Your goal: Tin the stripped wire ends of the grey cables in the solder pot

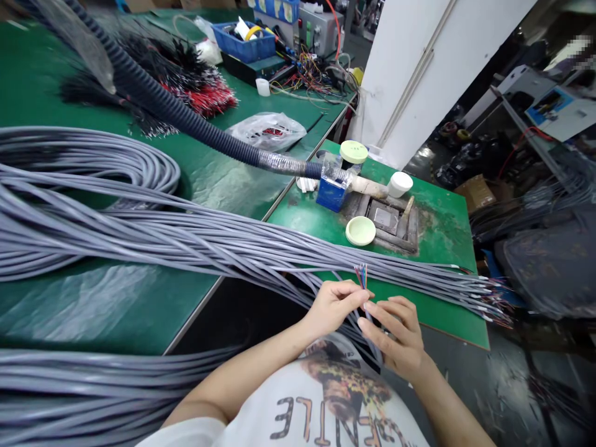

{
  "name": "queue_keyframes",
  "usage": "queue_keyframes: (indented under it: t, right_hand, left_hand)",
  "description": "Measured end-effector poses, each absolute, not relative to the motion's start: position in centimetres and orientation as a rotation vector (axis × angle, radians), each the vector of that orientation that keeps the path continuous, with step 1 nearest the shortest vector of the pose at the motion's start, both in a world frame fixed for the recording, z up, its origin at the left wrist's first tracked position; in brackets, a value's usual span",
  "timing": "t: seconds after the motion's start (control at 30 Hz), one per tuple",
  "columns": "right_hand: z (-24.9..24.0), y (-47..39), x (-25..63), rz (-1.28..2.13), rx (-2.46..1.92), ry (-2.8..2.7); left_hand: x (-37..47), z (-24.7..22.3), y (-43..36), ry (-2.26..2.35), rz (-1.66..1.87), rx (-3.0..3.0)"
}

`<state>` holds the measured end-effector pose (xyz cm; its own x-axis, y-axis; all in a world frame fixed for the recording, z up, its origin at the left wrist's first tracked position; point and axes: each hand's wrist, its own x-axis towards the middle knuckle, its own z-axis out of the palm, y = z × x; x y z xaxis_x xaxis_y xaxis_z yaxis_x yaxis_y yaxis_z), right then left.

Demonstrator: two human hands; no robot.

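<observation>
I see my two hands. One black ribbed hose lies on the bench. There are two pale green lids, one white cup and one blue tray. The gray cables are too many to count, maybe dozens.

A grey sheathed cable is pinched between the left hand and the right hand, just in front of the person's chest; its sheath is stripped at the tip, and thin coloured inner wires, red, blue and green among them, stand up out of the fingers, slightly fanned; the cable belongs to a thick bundle of like grey cables lying stretched across the green surface, their stripped ends splayed at the right edge.
</observation>
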<state>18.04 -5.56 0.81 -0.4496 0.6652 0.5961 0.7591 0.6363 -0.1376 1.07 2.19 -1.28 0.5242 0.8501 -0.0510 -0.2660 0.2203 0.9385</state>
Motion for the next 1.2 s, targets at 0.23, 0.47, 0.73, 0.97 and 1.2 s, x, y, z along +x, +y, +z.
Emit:
queue_keyframes:
  t: [0.23,0.47,0.73,0.97,1.2]
  right_hand:
    - [0.9,-5.7,17.6,-0.2,-1.126,-2.252]
    - [0.6,-5.7,17.2,-0.191,-1.104,-2.234]
    - [0.5,-6.3,17.2,-0.15,-1.15,-2.245]
    - [0.6,-6.9,16.9,-0.163,-1.147,-2.24]
    - [0.1,-7.1,16.7,-0.149,-1.129,-2.257]
  left_hand:
    - [0.8,-1.4,2.0,0.696,0.857,1.065]
    - [0.6,-1.8,1.8,0.695,0.862,1.066]
    - [0.5,-1.5,1.6,0.694,0.84,1.049]
    - [0.8,-2.2,1.1,0.675,0.83,0.966]
    - [0.9,-3.2,0.5,0.662,0.861,0.854]
